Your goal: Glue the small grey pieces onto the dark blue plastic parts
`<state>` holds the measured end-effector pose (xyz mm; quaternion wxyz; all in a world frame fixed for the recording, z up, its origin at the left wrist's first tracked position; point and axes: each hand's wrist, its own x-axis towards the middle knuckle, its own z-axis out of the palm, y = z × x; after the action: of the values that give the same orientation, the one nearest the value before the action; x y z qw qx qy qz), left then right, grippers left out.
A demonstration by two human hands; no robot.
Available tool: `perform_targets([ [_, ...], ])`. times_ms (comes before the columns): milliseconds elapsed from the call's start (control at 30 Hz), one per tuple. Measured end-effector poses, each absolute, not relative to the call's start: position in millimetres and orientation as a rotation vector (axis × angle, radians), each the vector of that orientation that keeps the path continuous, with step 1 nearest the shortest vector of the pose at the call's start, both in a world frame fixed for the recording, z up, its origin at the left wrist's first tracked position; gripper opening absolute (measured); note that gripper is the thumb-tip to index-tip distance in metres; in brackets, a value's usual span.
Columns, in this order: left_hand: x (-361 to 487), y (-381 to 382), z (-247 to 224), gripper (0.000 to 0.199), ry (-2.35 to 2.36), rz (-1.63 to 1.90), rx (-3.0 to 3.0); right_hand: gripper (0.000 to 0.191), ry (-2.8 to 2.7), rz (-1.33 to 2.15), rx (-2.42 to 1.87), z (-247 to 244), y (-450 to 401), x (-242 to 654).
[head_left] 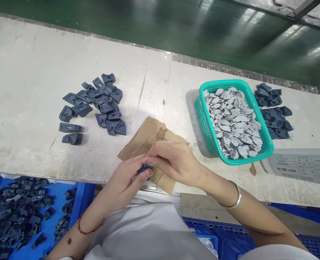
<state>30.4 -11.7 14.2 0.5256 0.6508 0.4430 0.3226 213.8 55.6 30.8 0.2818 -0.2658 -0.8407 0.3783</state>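
Observation:
My left hand [126, 181] is closed around a dark blue plastic part [145, 168], most of it covered by the fingers. Close against it, my right hand [173, 161] has its thumb and fingers pinched together over the part; whatever the pinch holds is hidden. Both hands are above a piece of brown cardboard [138, 142] with a wet-looking stain. To the left on the table lie several dark blue plastic parts [103, 103]. A green basket [203, 119] full of small light grey pieces [233, 121] stands on the right.
More dark blue parts [275, 112] lie beyond the basket, near a printed sheet [301, 166]. A blue bin [80, 206] of dark parts sits below the table's front edge at left. Behind the white table [27, 65] runs a green surface [138, 21].

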Motion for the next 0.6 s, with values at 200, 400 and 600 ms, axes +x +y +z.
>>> perform_targets([
  [200,29,-10,15,0.033,1.102,0.761,1.507,0.036,-2.323,1.002,-0.731,28,57,211],
  [400,28,-7,18,0.033,1.026,0.838,1.49,0.036,-2.315,1.029,-0.837,39,59,210],
  [600,26,-9,15,0.04,1.048,0.778,1.515,0.043,-2.636,0.565,-0.872,40,52,204],
])
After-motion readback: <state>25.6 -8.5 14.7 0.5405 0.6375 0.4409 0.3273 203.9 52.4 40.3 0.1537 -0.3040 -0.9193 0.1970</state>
